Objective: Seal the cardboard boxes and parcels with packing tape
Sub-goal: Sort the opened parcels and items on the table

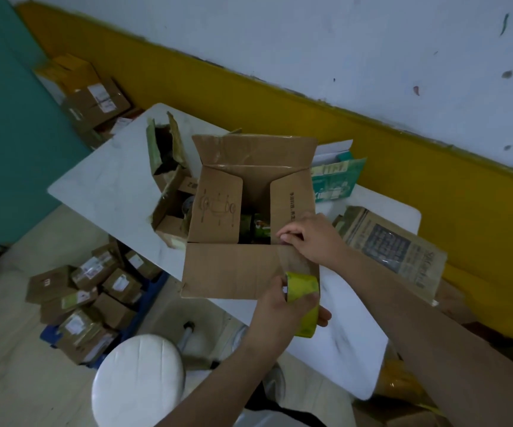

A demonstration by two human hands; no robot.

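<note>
we find an open cardboard box (218,269) at the middle of the white tabletop (101,180), reaching its near edge. the far flap stands up, the two side flaps tilt inward, and the near flap lies outward toward the person. green packets (260,228) show in the gap between the side flaps.

the left hand (280,309) is at the near edge of the tabletop, fingers curled round a yellow-green packing tape roll (303,289), thumb at its core. a tape strip (295,260) runs from the roll up across the right end of the near flap. the right hand (313,238) is at the box's near right corner, fingers bent, pinching the end of the strip where the near flap meets the right side flap.

also noted:
- a torn open carton (169,211) touches the box's left side.
- a teal and white carton (335,180) is by the far right corner of the box.
- a flattened printed box (394,251) overhangs the tabletop's right edge.
- on the floor, a white stool (138,380) and a heap of labelled parcels (85,303).
</note>
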